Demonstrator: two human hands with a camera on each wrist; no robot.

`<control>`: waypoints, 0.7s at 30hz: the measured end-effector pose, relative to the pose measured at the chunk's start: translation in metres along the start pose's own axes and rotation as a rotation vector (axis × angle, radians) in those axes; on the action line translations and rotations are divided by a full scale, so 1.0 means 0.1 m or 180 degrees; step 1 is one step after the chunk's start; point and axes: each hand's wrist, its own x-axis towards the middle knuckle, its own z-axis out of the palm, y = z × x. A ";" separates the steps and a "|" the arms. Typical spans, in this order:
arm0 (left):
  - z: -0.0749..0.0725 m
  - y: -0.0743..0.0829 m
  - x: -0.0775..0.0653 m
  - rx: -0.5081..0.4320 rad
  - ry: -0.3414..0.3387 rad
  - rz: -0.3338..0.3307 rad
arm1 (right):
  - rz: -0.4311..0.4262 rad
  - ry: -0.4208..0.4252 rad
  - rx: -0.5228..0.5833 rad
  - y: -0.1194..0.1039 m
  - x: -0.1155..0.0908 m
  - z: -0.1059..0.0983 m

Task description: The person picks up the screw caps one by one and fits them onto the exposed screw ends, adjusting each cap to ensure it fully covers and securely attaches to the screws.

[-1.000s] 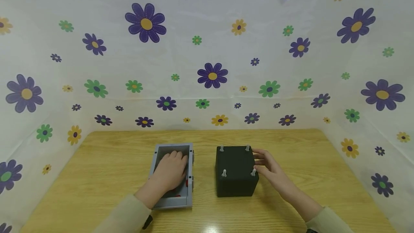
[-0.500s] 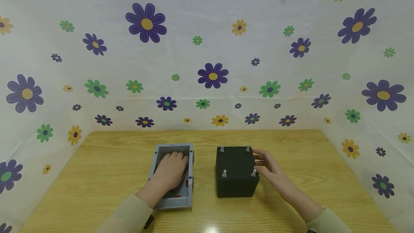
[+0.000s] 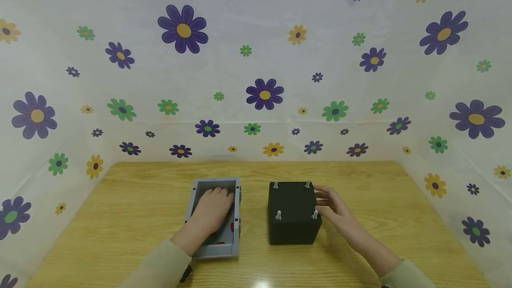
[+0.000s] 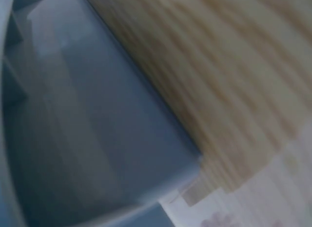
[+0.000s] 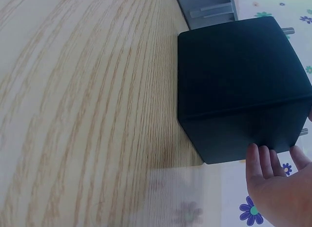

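My left hand [image 3: 214, 208] reaches down into a grey plastic bin [image 3: 216, 251] at the left. Its fingertips are hidden by the back of the hand, so whether they pinch anything cannot be seen. Small red pieces [image 3: 232, 227] lie on the bin's floor beside the wrist. In the left wrist view only the bin's outer wall [image 4: 117, 110] shows. To the right stands a black box [image 3: 294, 201] with upright metallic pegs [image 3: 278, 215] at its top corners. My right hand [image 3: 338, 212] touches the box's right side, its extended fingers [image 5: 265, 161] resting against the face.
Both containers stand on a wood-grain table [image 3: 152, 199], with a narrow strip of tabletop between them. A white sheet [image 3: 224, 74] printed with flowers encloses the table at the back and both sides. A dark band [image 3: 186, 274] shows by the left sleeve.
The whole head view has shifted very slightly. Both hands, the bin and the black box keep practically the same places relative to one another.
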 end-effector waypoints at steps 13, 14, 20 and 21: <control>0.02 0.01 0.04 0.0103 -0.0061 -0.0023 | -0.0001 0.0014 0.0014 0.01 -0.02 0.00; 0.02 0.01 0.04 0.0105 -0.0057 -0.0020 | 0.0000 0.0017 0.0019 0.00 -0.02 0.00; 0.01 0.00 0.02 0.0103 -0.0069 0.0002 | -0.0054 0.0030 0.0014 -0.01 -0.01 0.00; 0.00 0.00 0.02 0.0091 -0.0064 0.0007 | -0.0062 0.0029 0.0004 -0.01 -0.01 0.00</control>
